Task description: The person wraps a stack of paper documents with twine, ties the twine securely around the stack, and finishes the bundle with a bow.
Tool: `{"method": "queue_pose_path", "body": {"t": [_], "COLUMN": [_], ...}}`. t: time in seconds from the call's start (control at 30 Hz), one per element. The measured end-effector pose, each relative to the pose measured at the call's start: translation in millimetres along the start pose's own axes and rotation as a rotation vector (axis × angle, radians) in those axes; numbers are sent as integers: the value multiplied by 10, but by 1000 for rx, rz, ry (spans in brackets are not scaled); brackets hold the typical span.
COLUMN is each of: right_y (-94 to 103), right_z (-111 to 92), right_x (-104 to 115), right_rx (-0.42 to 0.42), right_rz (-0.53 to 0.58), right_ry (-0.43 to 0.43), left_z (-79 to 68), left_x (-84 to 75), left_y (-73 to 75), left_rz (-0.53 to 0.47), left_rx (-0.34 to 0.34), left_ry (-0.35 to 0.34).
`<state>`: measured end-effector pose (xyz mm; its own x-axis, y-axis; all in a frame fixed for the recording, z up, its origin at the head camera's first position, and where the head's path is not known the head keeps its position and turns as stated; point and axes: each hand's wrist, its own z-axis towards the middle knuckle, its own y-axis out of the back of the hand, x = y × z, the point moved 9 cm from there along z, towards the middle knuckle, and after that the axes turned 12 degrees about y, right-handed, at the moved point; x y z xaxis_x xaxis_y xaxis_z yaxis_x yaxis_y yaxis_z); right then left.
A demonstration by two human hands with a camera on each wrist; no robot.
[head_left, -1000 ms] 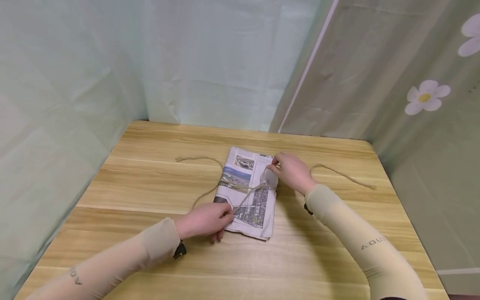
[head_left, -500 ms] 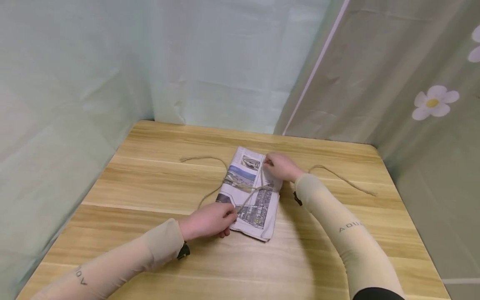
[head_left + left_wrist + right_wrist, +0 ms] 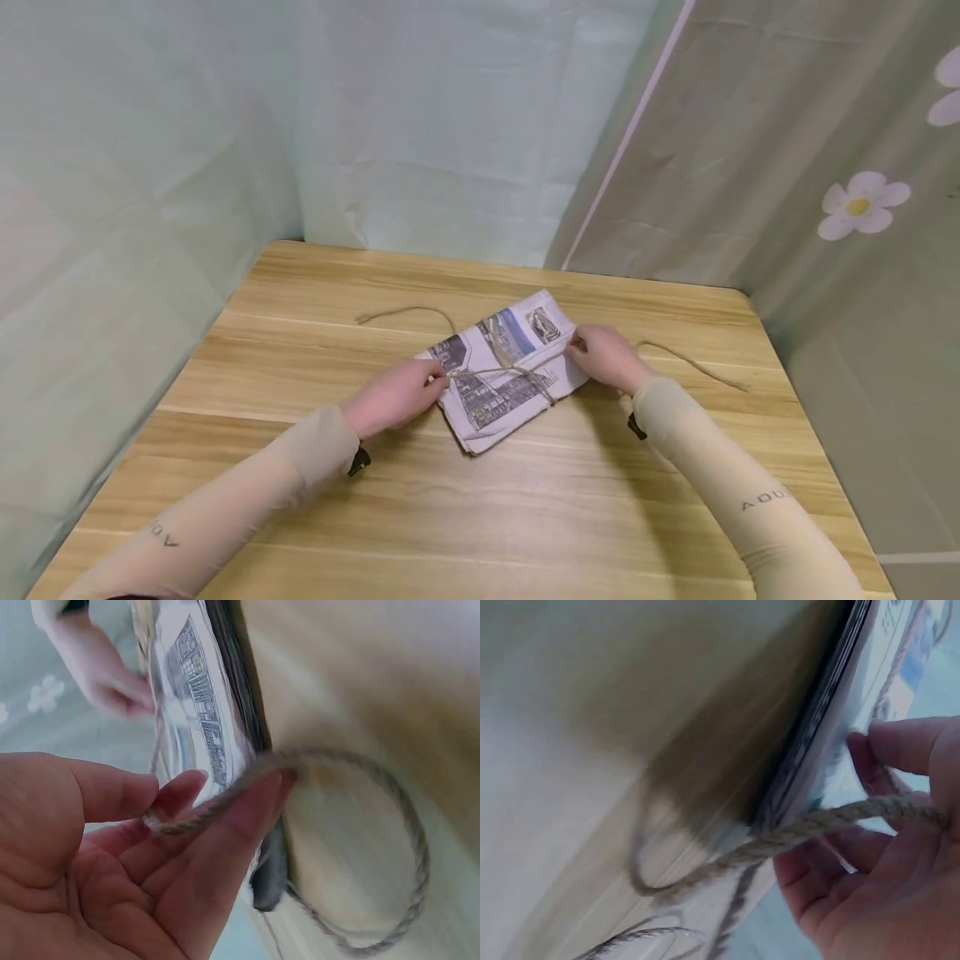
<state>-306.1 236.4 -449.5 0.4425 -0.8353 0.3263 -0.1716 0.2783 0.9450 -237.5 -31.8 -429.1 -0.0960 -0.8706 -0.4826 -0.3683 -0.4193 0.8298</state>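
While a folded newspaper (image 3: 491,404) is lying slantwise on a wooden table (image 3: 480,533), brown twine (image 3: 517,369) is crossing over its top. At the newspaper's left edge, the left hand (image 3: 395,395) is pinching the twine, thumb and fingers together; at its right edge, the right hand (image 3: 609,358) is pinching it likewise. Loose ends (image 3: 708,372) are trailing either side of it, and pale curtains (image 3: 435,150) are hanging beyond.

Soft shadows, blurry dim wrist views
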Motion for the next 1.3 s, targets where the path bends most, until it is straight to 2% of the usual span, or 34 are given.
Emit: {"method": "queue_pose_path", "body": {"t": [0.23, 0.47, 0.83, 0.97, 1.3], "right_y": [-23, -66, -134, -159, -177], "right_z": [-271, -368, -385, -409, -521], "right_x": [-12, -10, -270, -298, -343], "right_rx": [30, 46, 21, 29, -43], "right_rz": [-20, 54, 229, 286, 458], "right_ry": [-73, -121, -246, -281, -329], "left_z": [301, 491, 555, 587, 591], "left_x": [145, 300, 337, 366, 473], "left_y": [135, 133, 123, 115, 129], "left_rz": [-1, -20, -52, -62, -118], "left_rx": [-54, -59, -31, -20, 13], "left_ry": [11, 47, 61, 59, 74]}}
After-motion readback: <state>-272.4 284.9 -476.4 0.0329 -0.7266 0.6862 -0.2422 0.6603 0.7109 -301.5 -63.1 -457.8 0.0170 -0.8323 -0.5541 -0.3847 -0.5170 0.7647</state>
